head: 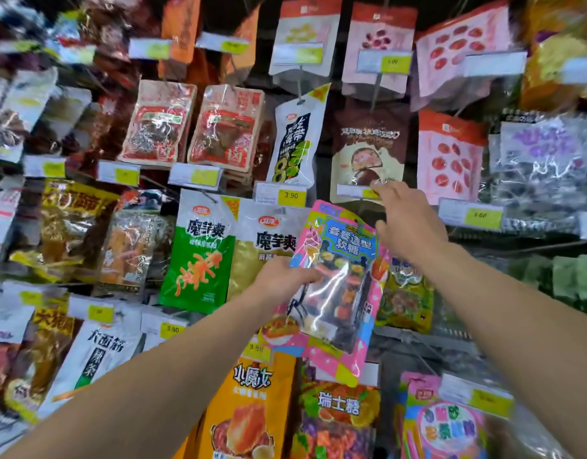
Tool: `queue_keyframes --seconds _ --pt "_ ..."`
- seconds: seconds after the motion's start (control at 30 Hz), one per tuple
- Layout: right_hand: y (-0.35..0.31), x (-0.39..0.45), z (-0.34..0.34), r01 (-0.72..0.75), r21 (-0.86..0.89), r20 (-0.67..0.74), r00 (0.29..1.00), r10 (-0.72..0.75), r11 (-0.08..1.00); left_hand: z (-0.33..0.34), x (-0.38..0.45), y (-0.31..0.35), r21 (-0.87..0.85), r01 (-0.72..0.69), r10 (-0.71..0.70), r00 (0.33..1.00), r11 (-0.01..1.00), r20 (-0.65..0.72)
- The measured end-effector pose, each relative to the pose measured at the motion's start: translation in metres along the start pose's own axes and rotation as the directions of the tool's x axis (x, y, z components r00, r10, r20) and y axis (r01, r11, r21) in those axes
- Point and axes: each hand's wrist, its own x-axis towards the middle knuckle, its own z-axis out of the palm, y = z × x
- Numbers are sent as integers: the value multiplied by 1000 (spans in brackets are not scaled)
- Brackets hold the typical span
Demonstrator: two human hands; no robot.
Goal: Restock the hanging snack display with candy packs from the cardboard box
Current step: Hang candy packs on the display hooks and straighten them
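My left hand [285, 276] grips the left edge of a pink and blue candy pack [338, 283], holding it upright in front of the hanging display. My right hand [408, 220] reaches up past the pack's top right corner, fingers pinching at a price tag holder [355, 191] on the end of a hook below a brown chestnut pack [368, 150]. The cardboard box is out of view.
Rows of hanging snack packs fill the wall: green and white konjac packs [202, 253], a white seaweed pack [295, 140], pink packs [451, 157], an orange pack [249, 409] and a fruit candy pack [338, 415] below. Yellow price tags [290, 195] stick out on the hooks.
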Motion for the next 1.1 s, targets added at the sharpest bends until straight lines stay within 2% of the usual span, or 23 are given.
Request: queue_keyframes --seconds 0.17,0.37,0.47,0.8,1.1 --pt "9 17 -3 -8 136 -139 990 27 991 7 6 5 -49 -39 37 999 998 -26" --pt "10 21 -6 -22 190 -187 981 59 981 17 11 15 -67 -26 25 1000 997 -15" --pt "11 19 -3 -32 207 -173 983 68 978 25 16 18 -76 5 -3 1000 997 26" --pt "12 16 -6 -21 254 -176 982 67 967 29 11 18 -158 30 -32 999 987 -10" --pt "16 -31 7 -16 239 -65 997 32 971 39 20 6 -157 118 -120 993 981 -6"
